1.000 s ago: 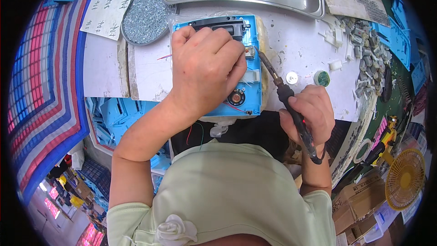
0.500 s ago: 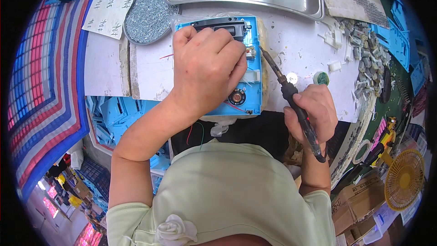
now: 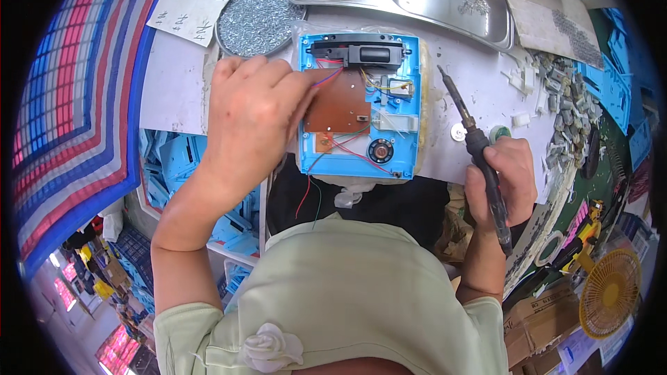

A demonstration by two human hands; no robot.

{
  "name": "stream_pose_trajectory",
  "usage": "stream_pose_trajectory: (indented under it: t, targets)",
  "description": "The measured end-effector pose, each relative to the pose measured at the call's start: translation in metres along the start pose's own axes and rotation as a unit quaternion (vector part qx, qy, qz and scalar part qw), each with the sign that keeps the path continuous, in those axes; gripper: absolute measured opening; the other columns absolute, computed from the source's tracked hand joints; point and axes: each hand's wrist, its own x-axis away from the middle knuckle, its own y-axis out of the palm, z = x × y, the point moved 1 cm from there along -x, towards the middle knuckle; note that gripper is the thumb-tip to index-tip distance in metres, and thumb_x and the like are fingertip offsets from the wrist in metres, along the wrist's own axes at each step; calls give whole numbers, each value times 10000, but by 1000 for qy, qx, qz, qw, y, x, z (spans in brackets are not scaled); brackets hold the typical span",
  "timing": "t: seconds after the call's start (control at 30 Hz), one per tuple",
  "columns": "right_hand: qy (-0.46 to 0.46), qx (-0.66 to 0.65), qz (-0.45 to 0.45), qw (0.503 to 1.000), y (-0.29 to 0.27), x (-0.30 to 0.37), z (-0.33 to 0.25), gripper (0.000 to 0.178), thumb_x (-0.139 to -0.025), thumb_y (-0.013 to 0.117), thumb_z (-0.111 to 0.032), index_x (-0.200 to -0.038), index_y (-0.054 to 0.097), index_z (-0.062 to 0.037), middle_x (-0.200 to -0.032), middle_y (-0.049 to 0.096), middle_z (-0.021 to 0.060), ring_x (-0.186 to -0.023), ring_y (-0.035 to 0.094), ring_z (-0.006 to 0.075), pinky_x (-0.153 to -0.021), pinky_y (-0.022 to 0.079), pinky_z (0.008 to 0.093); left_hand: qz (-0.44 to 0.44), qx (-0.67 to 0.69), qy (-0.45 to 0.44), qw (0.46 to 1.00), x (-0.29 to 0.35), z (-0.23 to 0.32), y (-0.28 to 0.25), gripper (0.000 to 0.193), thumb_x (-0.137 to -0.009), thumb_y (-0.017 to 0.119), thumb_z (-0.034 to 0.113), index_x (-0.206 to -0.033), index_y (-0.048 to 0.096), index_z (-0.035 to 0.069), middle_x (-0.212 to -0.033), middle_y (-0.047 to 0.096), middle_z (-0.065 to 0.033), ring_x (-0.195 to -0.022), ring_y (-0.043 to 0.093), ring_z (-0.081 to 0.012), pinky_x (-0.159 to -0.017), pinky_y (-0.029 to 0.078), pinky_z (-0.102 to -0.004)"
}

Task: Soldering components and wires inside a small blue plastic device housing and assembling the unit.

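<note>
My right hand (image 3: pixel 511 177) is wrapped round a soldering iron (image 3: pixel 486 156); its tip points up and away, just right of the casing and apart from it. The light-blue plastic casing (image 3: pixel 419 104) lies face down with its inside showing. In it are a brown circuit board (image 3: pixel 338 105), a black mechanism (image 3: pixel 375 55) along the far side, and a small round speaker (image 3: pixel 381 151). My left hand (image 3: pixel 253 114) is closed over the casing's left edge. Red and blue wires (image 3: pixel 328 78) run from the mechanism to its fingers. The fingertips are hidden, so their grip cannot be made out.
A round tray of small metal pins (image 3: pixel 257 14) and a two-part steel tray (image 3: pixel 389 0) stand at the back. Grey and white small parts (image 3: pixel 566 97) are piled at right. A green solder reel (image 3: pixel 499 133) lies near my right hand. Blue casings (image 3: pixel 174 163) fill a box at lower left.
My left hand has moved left off the casing's middle, uncovering the circuit board and wires. The whole view has shifted slightly. My right hand keeps hold of the soldering iron beside the casing.
</note>
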Motion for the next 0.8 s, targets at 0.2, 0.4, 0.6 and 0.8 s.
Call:
stream_pose_trajectory:
  t: [0.2,0.4,0.6,0.8]
  targets:
    - [-1,-9,12,1000,2,-5,-3,340,-796,824,-57,-1080,648,9,-804,654,115,-698,577,259,-660,486,369,111,193,-27,975,-7,3,22,166,-832,780,16,-997,761,20,-861,680,-87,-707,651,-197,-617,513,-299]
    - [33,-11,13,999,5,-4,-3,344,-804,824,-58,-1091,647,15,-816,656,117,-715,600,264,-659,494,356,155,316,-61,934,-15,10,46,127,-826,765,-4,-950,762,25,-890,719,-89,-727,691,-171,-620,538,-264]
    - [247,-151,38,956,26,-16,-14,477,-806,815,-4,-1240,620,34,-945,692,126,-886,684,198,-803,558,330,148,443,-119,876,-17,8,51,107,-850,744,-40,-955,751,-23,-942,733,-86,-810,677,-116,-680,524,-226]
    - [164,-179,-53,969,67,-82,-16,529,-826,751,39,-1327,608,-50,-1070,684,82,-963,672,144,-877,534,283,123,509,-176,833,-15,9,54,102,-857,769,35,-945,747,-12,-846,710,-71,-700,642,-107,-629,512,-246]
